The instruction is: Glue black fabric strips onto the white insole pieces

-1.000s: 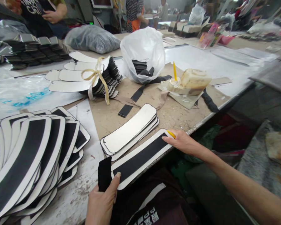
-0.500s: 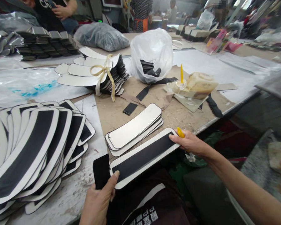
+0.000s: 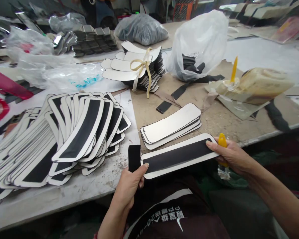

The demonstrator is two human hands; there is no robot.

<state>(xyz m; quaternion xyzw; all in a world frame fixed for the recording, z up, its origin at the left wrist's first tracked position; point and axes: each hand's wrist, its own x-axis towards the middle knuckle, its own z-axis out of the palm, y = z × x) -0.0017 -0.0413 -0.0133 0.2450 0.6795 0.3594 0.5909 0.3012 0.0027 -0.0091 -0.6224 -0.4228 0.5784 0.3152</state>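
While the panel [image 3: 179,155] is gripped at nine o'clock by the left hand [image 3: 129,184], with black strip [image 3: 134,156], and at three by the right hand [image 3: 236,156], with yellow tool [image 3: 222,140], level support seems needed.

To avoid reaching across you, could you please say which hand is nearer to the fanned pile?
Left. The left hand is right of the fanned pile, not touching it; the right hand is farther right, at the other end of the held strip.

Soft light, blurred stretched edges.
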